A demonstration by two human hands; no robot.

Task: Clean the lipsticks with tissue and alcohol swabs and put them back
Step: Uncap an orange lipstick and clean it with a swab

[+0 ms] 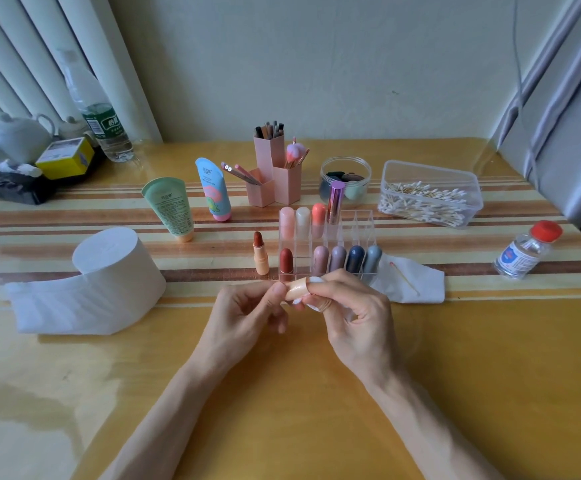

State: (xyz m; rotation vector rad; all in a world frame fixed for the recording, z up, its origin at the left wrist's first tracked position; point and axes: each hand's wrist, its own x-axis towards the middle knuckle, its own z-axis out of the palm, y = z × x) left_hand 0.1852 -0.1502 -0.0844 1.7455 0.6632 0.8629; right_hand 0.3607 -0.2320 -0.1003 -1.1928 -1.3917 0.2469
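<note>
My left hand (247,311) and my right hand (349,313) meet in front of the clear lipstick organizer (358,221). Between their fingertips they pinch a peach lipstick cap (296,288), with a bit of white tissue at my right fingers. An uncapped brown-red lipstick (260,252) in a peach case stands upright on the table, left of the organizer. Several capped lipsticks fill the organizer's slots. A tissue roll (109,268) lies at the left. A used tissue (408,278) with a stained cotton swab (405,278) lies right of the organizer. The alcohol bottle (526,251) stands at the right.
A clear box of cotton swabs (429,194) sits at the back right. Pink brush holders (273,171), a clear jar (346,174) and two cream tubes (192,200) stand behind the organizer. A water bottle (100,112), yellow box and teapot are at the far left.
</note>
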